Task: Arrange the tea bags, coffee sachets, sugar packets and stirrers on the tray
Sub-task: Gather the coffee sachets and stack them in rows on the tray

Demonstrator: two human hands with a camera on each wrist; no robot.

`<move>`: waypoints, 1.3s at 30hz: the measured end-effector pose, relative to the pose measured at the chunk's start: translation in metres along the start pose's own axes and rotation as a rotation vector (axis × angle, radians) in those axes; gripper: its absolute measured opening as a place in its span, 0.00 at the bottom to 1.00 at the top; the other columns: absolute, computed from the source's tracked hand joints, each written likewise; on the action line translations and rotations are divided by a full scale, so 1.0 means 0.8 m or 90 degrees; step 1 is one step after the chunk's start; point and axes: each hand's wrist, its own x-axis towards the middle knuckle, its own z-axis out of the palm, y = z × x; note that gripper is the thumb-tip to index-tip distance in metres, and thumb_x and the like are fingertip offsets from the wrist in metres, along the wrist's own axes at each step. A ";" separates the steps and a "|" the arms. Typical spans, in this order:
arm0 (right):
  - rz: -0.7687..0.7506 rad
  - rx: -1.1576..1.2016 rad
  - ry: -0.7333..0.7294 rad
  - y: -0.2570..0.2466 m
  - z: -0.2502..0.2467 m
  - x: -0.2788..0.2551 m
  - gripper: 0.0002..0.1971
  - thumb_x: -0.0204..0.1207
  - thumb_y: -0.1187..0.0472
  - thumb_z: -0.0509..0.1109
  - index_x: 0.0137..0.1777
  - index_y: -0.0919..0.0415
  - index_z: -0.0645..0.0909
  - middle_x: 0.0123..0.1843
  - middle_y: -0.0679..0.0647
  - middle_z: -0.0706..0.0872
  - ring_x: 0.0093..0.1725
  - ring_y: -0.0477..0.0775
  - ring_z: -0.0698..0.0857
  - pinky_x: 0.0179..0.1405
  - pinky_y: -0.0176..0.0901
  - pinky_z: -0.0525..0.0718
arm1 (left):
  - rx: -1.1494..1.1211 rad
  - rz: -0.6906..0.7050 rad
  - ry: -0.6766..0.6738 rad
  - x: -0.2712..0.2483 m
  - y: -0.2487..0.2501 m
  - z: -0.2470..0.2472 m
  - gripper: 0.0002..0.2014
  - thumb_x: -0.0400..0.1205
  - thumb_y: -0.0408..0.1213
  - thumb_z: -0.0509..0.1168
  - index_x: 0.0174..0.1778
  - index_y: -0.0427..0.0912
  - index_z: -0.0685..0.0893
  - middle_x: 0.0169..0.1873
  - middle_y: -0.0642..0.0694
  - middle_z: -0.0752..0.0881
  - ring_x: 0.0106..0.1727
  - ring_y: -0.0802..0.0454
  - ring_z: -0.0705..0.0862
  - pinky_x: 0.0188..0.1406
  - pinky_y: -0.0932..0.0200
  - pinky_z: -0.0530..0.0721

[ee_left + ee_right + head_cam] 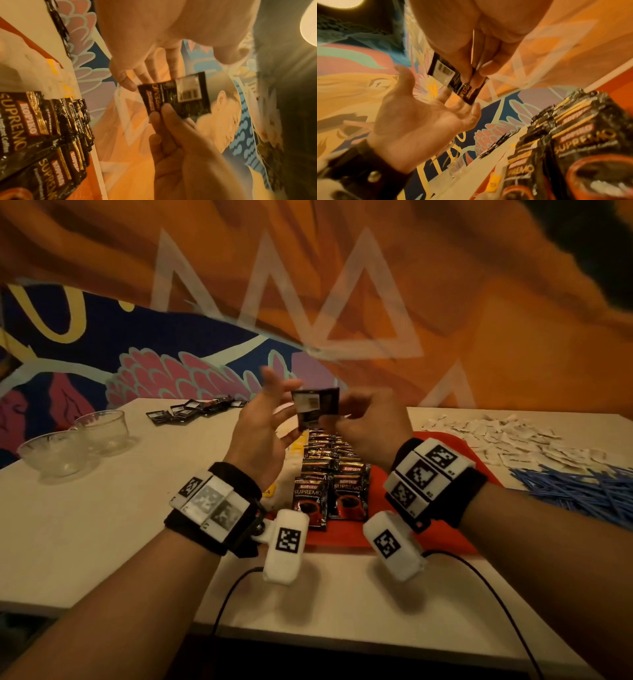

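Nearest on the white tabletop [102, 535] lies the flat red plastic tray [346, 537], its near edge between the two forearms; on it two rows of dark brown coffee sachets printed with a red cup [329, 474] overlap like shingles and run away from the person, fronts up; just left of them on the tray lie pale tea bags with yellow tags [291, 460], partly hidden behind the left wrist.

Above the rows both hands are raised; the right hand [371, 424] pinches a single dark coffee sachet [317, 405] between thumb and curled fingertips at its lower right part, barcode side toward the head camera; the sachet hangs in the air over the far end of the tray, clear of the rows. The left hand [263, 422] is spread, palm turned toward the sachet, fingers straight and apart; its fingertips are at the sachet's left edge, but whether they touch it I cannot tell.

To the right, beside the tray, a heap of thin blue plastic stirrers [575, 491] lies on the table; beyond it a scatter of white paper sugar packets [507, 436]. To the left stand two clear glass bowls [78, 440], side by side; farther back a loose line of dark sachets lying back side up [191, 409] reaches toward the table's far edge; behind everything, a painted orange and blue mural wall [445, 302].
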 end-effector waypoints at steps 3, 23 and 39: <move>-0.062 -0.007 0.046 0.006 -0.007 0.002 0.18 0.71 0.72 0.79 0.35 0.45 0.83 0.42 0.47 0.90 0.42 0.39 0.88 0.40 0.35 0.87 | 0.050 -0.151 -0.035 0.005 0.006 -0.005 0.33 0.83 0.68 0.54 0.57 0.42 0.87 0.52 0.44 0.85 0.54 0.49 0.83 0.50 0.52 0.80; 0.011 0.002 -0.047 0.026 -0.020 -0.001 0.07 0.73 0.65 0.79 0.50 0.55 0.90 0.41 0.46 0.91 0.38 0.45 0.90 0.38 0.37 0.84 | 0.136 0.014 -0.028 0.007 0.012 0.020 0.03 0.82 0.32 0.70 0.50 0.44 0.86 0.47 0.42 0.87 0.52 0.46 0.86 0.57 0.49 0.85; -0.079 0.058 -0.068 0.027 -0.025 -0.002 0.08 0.70 0.65 0.81 0.48 0.59 0.89 0.47 0.52 0.93 0.49 0.47 0.92 0.58 0.49 0.88 | 0.307 0.188 -0.090 0.004 0.009 0.024 0.05 0.85 0.32 0.67 0.44 0.38 0.85 0.34 0.48 0.86 0.32 0.66 0.84 0.35 0.71 0.82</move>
